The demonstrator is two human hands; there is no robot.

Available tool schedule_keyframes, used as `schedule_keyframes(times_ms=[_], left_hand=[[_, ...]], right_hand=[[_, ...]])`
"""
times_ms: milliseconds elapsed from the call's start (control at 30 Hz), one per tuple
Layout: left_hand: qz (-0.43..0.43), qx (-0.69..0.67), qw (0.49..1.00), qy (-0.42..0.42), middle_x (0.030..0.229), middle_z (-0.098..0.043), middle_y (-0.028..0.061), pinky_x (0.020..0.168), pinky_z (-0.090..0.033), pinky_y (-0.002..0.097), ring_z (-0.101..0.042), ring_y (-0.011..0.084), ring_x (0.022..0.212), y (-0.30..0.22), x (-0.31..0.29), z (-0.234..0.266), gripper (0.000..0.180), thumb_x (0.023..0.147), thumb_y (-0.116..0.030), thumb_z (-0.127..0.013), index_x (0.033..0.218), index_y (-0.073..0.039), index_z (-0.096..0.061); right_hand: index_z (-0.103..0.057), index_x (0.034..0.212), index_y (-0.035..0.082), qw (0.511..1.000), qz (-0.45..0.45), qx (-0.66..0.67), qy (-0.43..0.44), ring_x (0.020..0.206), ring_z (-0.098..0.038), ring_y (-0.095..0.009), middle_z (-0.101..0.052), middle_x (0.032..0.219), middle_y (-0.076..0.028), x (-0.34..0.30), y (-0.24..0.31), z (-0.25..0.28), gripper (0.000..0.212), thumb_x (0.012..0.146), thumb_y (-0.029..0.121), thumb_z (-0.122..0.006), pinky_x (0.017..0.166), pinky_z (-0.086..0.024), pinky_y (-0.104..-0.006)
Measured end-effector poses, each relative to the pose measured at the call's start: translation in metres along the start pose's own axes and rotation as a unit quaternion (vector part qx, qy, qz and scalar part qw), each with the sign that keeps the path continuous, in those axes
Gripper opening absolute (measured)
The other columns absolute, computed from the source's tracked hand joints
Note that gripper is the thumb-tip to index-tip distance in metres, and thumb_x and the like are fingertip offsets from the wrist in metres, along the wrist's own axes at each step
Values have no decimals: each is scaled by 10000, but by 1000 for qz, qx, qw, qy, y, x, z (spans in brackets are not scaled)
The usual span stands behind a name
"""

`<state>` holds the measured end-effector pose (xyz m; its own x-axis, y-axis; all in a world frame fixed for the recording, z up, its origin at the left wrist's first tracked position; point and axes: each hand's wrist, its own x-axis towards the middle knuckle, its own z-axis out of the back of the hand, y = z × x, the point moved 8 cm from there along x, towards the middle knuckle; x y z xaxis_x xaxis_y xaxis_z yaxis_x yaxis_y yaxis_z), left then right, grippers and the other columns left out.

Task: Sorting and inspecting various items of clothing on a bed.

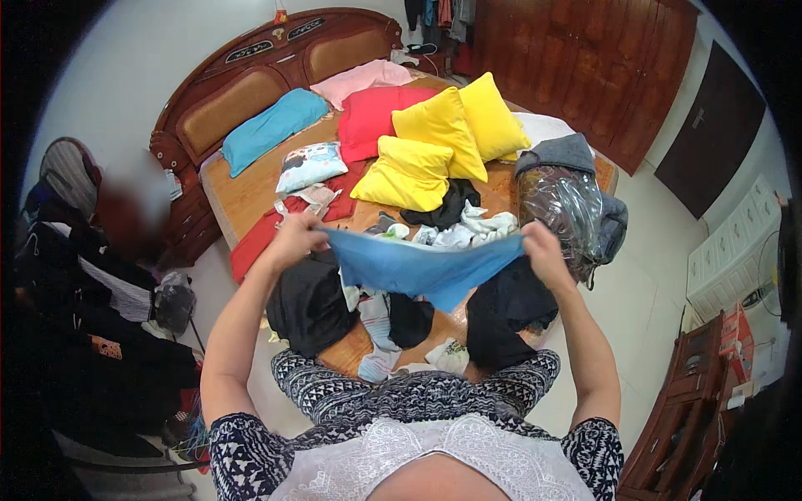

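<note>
A blue cloth (426,265) hangs stretched in the air between my two hands, its middle sagging to a point. My left hand (302,237) pinches one upper corner. At the opposite corner my right hand (543,249) is closed on the fabric, its fingers slightly blurred. Below the cloth lie black garments, one (311,305) at the left and another (508,313) at the right, with a striped light garment (380,336) between them. Just beyond its upper edge sits a heap of white and grey small clothes (472,231). The cloth hides part of the bed's middle.
Yellow cushions (405,175), a red pillow (368,121), a blue pillow (276,127) and a pink pillow (361,82) rest on the wooden bed (219,188). A clear plastic bag (558,204) with dark contents stands at its right. Dark clothes (100,367) pile at the far left.
</note>
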<state>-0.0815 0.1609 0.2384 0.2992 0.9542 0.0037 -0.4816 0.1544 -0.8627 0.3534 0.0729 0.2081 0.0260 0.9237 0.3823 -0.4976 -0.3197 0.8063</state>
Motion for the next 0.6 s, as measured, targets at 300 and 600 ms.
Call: schedule_keyframes(times_ms=[300,600], left_hand=[[-83,101,991,9,744,-613,35,645,-468,269,-569,122,686,-34,-32,22,63,740,-20,-642,770,14,-597],[10,-200,980,8,779,-611,22,647,-450,234,-554,93,682,-1,-97,10,81,794,-77,-629,815,-12,-587]], right_hand=[[-513,931,45,965,-94,239,46,752,-447,-60,-477,803,38,-27,0,-8,89,845,48,-489,669,-371,-213],[-522,922,53,930,-154,331,33,705,-479,-56,-508,781,37,-73,12,-7,101,839,105,-542,628,-394,-213]])
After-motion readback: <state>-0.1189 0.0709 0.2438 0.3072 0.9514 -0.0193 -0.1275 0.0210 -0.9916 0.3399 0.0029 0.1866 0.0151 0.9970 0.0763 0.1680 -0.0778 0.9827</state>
